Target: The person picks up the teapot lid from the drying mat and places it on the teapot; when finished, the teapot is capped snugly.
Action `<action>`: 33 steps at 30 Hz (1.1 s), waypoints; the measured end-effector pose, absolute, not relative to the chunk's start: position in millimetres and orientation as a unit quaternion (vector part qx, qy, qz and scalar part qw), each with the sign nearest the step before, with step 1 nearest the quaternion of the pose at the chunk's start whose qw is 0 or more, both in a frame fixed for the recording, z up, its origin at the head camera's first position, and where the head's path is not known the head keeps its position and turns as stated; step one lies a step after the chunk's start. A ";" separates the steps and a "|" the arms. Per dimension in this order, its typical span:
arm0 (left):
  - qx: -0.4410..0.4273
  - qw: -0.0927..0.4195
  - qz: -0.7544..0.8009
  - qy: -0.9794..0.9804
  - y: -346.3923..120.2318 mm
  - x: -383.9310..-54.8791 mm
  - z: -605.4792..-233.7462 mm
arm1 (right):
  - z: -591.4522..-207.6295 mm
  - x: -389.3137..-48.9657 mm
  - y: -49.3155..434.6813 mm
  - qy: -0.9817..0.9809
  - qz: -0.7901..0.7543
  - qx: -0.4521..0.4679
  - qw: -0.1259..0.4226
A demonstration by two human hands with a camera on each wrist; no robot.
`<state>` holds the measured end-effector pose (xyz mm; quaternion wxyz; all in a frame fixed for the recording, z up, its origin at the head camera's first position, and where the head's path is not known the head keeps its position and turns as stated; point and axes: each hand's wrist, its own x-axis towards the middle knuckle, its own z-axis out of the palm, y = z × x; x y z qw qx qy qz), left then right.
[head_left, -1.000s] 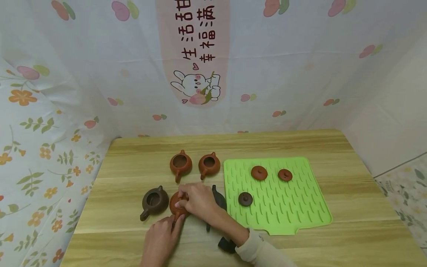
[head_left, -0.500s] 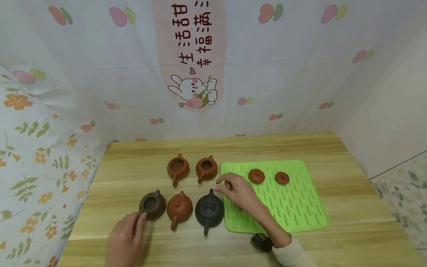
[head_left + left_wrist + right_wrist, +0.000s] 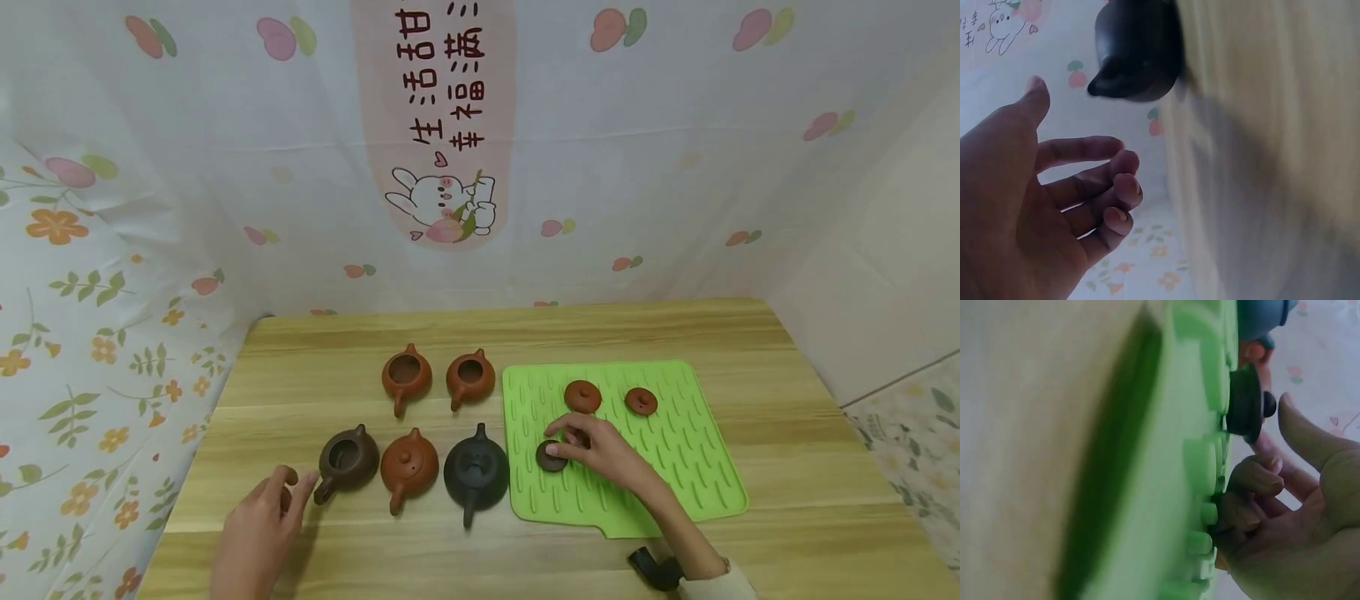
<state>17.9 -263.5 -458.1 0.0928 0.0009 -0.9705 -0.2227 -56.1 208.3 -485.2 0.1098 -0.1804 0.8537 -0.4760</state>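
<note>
We saw that the right hand [image 3: 596,454] had moved from near the black teapot [image 3: 474,485] to the dark brown lid [image 3: 551,464] — so the work, we judged, had turned to that piece. Its thumb stood off the knob [image 3: 1269,404], gripping nothing. The left hand [image 3: 258,521], empty and loosely curled, hung near the uncovered brown teapot [image 3: 365,467]. The lid — small, round, dull — lay on the green mat [image 3: 525,502].

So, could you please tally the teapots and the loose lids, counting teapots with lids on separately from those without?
Lidded teapots: 2
Lidless teapots: 3
Loose lids: 3
Total: 8
</note>
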 end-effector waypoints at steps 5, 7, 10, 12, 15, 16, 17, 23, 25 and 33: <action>-0.014 0.067 -0.219 -0.973 -257.7 14.1 -465.3 | -488.2 -53.2 212.5 0.847 -0.483 -0.185 0.119; -0.020 0.071 -0.214 -0.974 -255.6 13.3 -467.8 | -488.9 -53.5 213.2 0.845 -0.486 -0.182 0.125; -0.020 0.070 -0.207 -0.976 -252.8 12.6 -470.5 | -490.6 -54.2 213.9 0.841 -0.492 -0.185 0.128; -0.020 0.070 -0.202 -0.977 -251.5 12.1 -472.2 | -491.5 -54.3 214.1 0.837 -0.496 -0.194 0.123; -0.021 0.068 -0.193 -0.979 -249.5 12.6 -473.0 | -491.9 -53.6 215.4 0.833 -0.498 -0.209 0.116; -0.021 0.070 -0.190 -0.979 -248.9 13.2 -473.4 | -491.5 -53.5 215.9 0.831 -0.500 -0.212 0.117; -0.023 0.072 -0.189 -0.979 -248.6 13.7 -474.2 | -491.2 -53.4 216.7 0.830 -0.501 -0.215 0.120; -0.052 0.116 -0.194 -0.973 -253.0 15.4 -493.8 | -489.2 -54.3 219.2 0.821 -0.507 -0.221 0.145; -0.057 0.132 -0.197 -0.970 -256.8 14.8 -505.4 | -488.9 -55.2 219.3 0.820 -0.504 -0.232 0.141; -0.057 0.141 -0.202 -0.967 -269.1 11.2 -533.7 | -511.4 -64.9 225.5 0.805 -0.514 -0.271 0.120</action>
